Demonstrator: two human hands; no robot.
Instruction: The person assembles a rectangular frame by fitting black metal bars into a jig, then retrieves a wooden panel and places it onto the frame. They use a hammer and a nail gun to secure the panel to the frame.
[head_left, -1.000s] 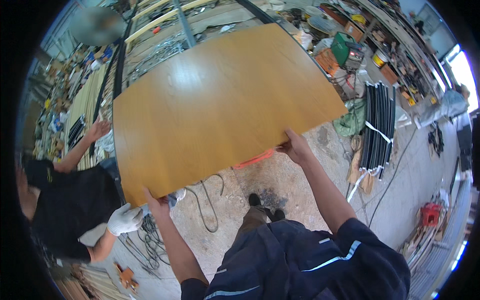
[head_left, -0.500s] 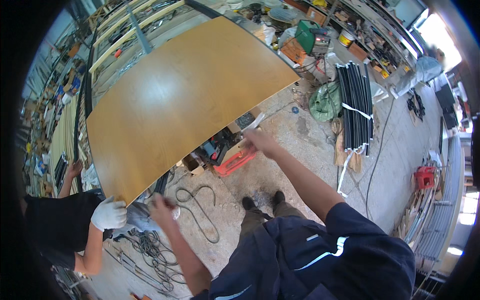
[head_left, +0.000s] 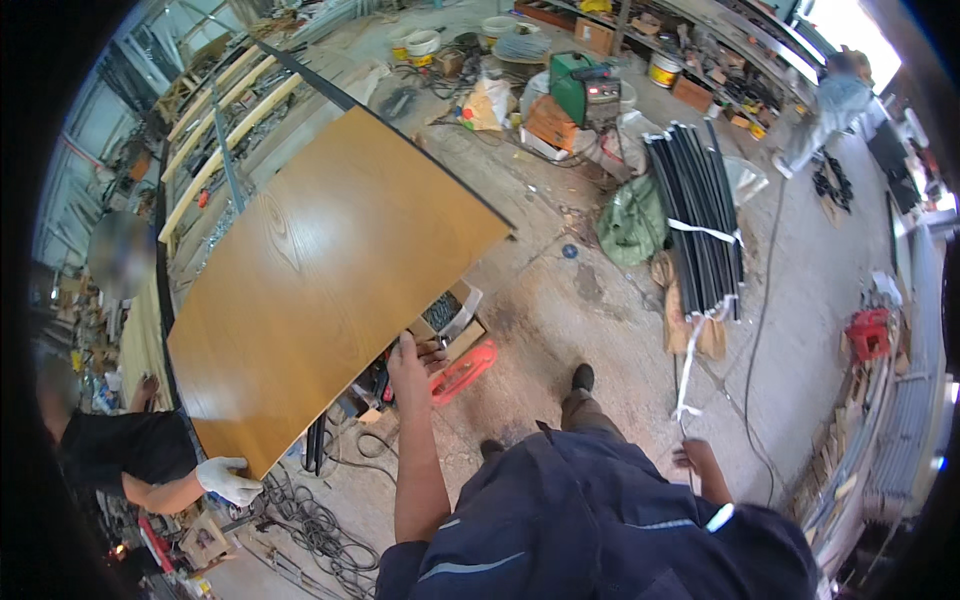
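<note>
A large wood-grain panel (head_left: pixel 310 270) lies across a frame on the left, its near edge running diagonally toward me. My left hand (head_left: pixel 410 365) is at that near edge, one fingertip against or just beside it. Its other fingers point to the right, apart, with nothing visible in them. Low on my right side, my right hand (head_left: pixel 690 456) hangs with loosely bent fingers and holds nothing I can see. A co-worker's white-gloved hand (head_left: pixel 229 481) is on the panel's near left corner.
Below the panel stand an open box of small parts (head_left: pixel 465 335) and a red plastic case (head_left: pixel 466 373). Coiled cables (head_left: pixel 310 525) lie near the co-worker. A strapped bundle of black bars (head_left: pixel 697 220) is to the right, with a green machine (head_left: pixel 583 88) behind.
My left hand has moved up to the panel's edge. My right hand has left the area by the red case and dropped to my right side. The panel appears farther left and lower.
</note>
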